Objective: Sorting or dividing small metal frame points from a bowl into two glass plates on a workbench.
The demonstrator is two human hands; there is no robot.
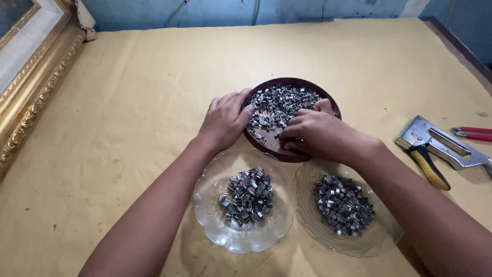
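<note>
We see a table covered in tan paper (154, 102). On it rest a dark round tray (266, 145) of small metal clips, two clear glass dishes (210, 215) (384, 233) with more clips, a staple gun (435, 149) and red-handled pliers (474, 133) at the right edge.

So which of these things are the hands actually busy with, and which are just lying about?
In use:
left hand and right hand
brown dish of small metal clips
two glass plates of clips

Lying about:
staple gun
red-handled tool
gilded frame
</note>
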